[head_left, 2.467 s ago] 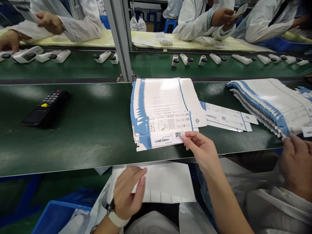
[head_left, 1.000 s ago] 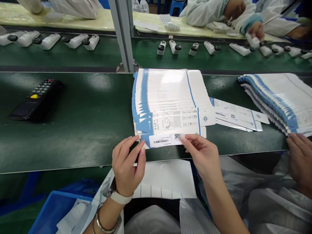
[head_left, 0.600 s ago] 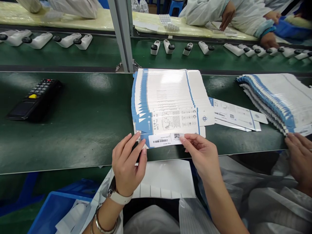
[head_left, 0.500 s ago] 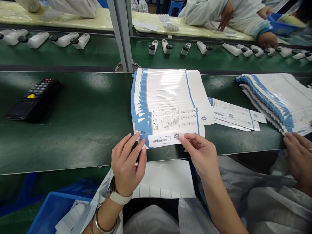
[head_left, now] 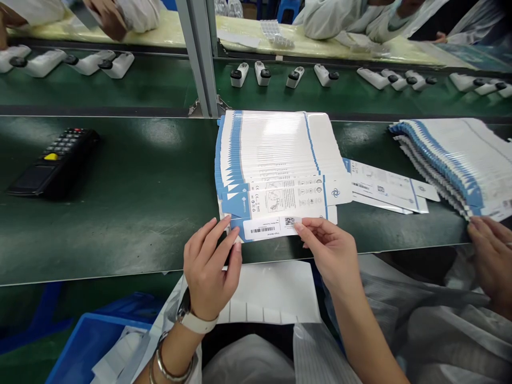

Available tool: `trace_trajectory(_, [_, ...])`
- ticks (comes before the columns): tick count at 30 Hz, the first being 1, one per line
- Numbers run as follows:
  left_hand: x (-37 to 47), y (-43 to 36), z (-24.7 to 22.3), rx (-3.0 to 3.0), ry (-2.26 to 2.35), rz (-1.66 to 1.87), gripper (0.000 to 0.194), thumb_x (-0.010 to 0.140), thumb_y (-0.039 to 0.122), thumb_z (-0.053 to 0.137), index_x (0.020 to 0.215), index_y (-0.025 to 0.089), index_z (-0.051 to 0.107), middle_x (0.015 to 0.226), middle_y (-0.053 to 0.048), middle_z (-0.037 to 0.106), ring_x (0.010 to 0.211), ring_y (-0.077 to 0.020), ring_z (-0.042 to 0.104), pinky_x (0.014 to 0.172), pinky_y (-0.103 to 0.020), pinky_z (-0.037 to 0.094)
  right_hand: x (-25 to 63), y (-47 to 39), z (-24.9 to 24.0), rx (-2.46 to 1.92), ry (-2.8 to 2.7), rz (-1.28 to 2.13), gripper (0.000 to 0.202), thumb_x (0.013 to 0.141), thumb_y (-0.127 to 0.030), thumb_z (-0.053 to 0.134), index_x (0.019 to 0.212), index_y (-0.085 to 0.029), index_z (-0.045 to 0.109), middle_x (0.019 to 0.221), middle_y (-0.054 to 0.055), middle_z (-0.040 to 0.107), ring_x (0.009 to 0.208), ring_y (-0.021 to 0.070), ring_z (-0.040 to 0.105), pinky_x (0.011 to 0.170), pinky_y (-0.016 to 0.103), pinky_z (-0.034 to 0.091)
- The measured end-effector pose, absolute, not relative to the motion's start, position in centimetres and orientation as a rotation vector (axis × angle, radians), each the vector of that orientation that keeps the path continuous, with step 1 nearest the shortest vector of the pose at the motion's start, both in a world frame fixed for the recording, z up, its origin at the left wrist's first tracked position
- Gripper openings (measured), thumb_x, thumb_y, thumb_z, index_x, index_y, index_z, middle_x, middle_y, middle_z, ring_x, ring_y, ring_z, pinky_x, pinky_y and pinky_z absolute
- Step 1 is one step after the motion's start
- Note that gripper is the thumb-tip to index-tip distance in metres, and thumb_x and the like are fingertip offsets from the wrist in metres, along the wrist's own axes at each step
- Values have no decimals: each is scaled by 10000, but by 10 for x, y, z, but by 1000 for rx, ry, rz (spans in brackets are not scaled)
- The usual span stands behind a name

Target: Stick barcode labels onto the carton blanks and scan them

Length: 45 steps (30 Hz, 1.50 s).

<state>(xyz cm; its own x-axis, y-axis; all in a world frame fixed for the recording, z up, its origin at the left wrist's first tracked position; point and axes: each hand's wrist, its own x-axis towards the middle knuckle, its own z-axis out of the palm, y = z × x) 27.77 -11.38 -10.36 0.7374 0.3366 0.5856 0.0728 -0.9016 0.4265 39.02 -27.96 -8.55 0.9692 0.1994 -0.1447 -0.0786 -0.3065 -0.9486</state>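
Observation:
A fanned stack of flat white and blue cartons [head_left: 276,144] lies on the green table [head_left: 136,213]. On its front carton is a white label [head_left: 269,228] with a barcode and a square code. My left hand [head_left: 212,261] rests at the label's left, fingers spread, fingertips on the blue end of the carton. At the label's right end my right hand [head_left: 332,250] is closed, thumb and index finger pinching its corner near the square code. A sheet of white label backing [head_left: 276,293] lies below the table edge, between my forearms.
A black handheld scanner [head_left: 52,162] lies at the left. Loose cartons [head_left: 388,186] and another fanned stack [head_left: 456,154] are at the right, beside a co-worker's hand [head_left: 492,250]. White devices [head_left: 262,73] line the belt behind. A blue bin [head_left: 92,346] stands lower left.
White devices on the belt have shifted left. Across the belt, people's hands have moved, and the blue basket at the upper right is out of sight. My hands are nearly unmoved.

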Motion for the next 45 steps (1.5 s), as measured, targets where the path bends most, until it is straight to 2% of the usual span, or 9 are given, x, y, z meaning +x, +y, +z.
trace_trajectory(19, [278,-113,-104,2665,264,958,380,703,126,631,1073,204,602,1143,-83,616,1113,-273,512,875,-424,446,389,-278,-86,-1851,-62,260,152,686,-330,697,784,-215,679,709,14,654,615,129,570,527,241,480])
trace_trajectory(36, [279,-115,-102,2823,252,917,376,698,161,657,1064,240,626,1167,-90,602,1113,-304,511,873,-471,442,390,-278,-86,-1846,-63,266,160,681,-323,701,786,-205,678,719,14,659,625,117,571,521,216,469])
trace_trajectory(45, [278,-115,-102,2863,214,849,388,722,183,637,1106,229,603,1213,-65,574,1147,-313,479,889,-487,433,389,-275,-84,-1853,-59,258,156,682,-335,697,765,-205,677,699,2,658,619,103,571,519,195,469])
